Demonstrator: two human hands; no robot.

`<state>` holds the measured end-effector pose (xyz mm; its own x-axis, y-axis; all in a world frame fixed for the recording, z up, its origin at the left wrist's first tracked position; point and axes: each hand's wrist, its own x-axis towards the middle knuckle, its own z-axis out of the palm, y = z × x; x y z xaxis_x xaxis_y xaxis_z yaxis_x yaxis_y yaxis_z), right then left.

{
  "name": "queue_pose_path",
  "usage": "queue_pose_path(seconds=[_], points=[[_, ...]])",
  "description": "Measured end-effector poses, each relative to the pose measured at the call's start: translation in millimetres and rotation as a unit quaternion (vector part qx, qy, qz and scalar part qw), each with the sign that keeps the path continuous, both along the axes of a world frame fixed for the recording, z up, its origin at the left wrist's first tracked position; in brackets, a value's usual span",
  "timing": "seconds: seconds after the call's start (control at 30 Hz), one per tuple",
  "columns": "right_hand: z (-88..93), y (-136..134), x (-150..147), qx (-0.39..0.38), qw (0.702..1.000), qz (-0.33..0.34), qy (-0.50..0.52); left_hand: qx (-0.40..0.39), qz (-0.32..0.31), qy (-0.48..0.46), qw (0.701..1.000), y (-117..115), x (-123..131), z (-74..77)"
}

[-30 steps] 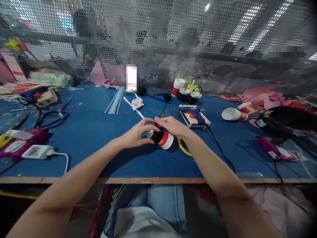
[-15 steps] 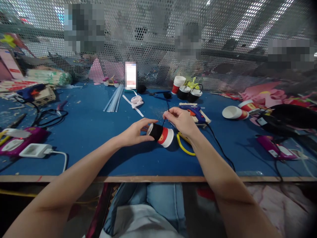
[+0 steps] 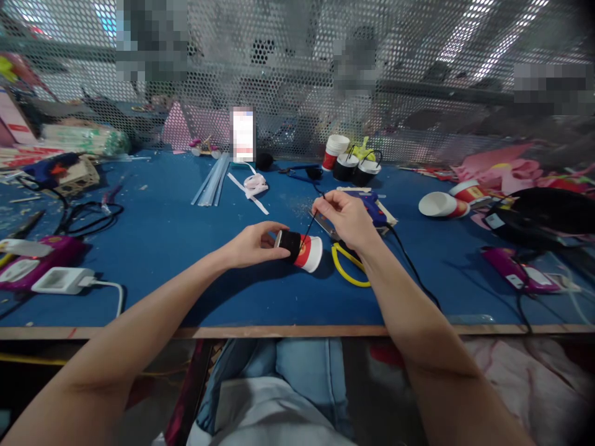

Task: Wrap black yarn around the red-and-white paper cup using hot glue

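Note:
My left hand (image 3: 258,245) grips a red and white paper cup (image 3: 312,253) by its base end, with the cup lying tilted on its side. Black cord (image 3: 289,243) is wrapped around that end in a wide band. From the band a single strand runs up to my right hand (image 3: 341,214), whose thumb and forefinger pinch it. Under my right hand lie yellow-handled scissors (image 3: 348,272), their blades partly covered. A blue glue gun (image 3: 374,207) rests on a pale stand just behind that hand.
Farther back stand two black-wrapped cups (image 3: 346,167) beside stacked paper cups (image 3: 335,152). A white ribbon (image 3: 255,184) and clear glue sticks (image 3: 212,181) lie left of them. Purple power strips (image 3: 518,271) sit at both sides. A perforated metal screen (image 3: 288,74) closes the back.
My right hand has shifted slightly right and up, drawing the black strand away from the cup. The left hand has rolled the cup a little, and its thumb now lies across the wrapped band.

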<state>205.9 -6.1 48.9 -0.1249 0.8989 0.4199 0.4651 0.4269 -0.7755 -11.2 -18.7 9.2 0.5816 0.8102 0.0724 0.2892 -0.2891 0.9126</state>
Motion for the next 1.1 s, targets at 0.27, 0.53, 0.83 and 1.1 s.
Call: queue_pose_path(seconds=[0.27,0.53,0.83,1.1], points=[[4.3,-2.3,0.8,0.0,1.0,-0.004,0.007,-0.018,0.002,0.026,0.999,2.7,-2.3,-0.1],[-2.5,1.3,-0.5,-0.007,1.0,0.006,-0.005,0.001,-0.014,0.025,1.0,-1.0,0.5,0.3],[-3.6,-0.1,-5.9,-0.043,0.998,0.014,-0.053,0.078,-0.061,-0.052,0.994,-3.2,0.8,-4.6],[-7.0,0.3,-5.8,-0.073,0.994,0.035,-0.074,0.131,-0.074,-0.093,0.984,-3.5,0.6,-2.8]])
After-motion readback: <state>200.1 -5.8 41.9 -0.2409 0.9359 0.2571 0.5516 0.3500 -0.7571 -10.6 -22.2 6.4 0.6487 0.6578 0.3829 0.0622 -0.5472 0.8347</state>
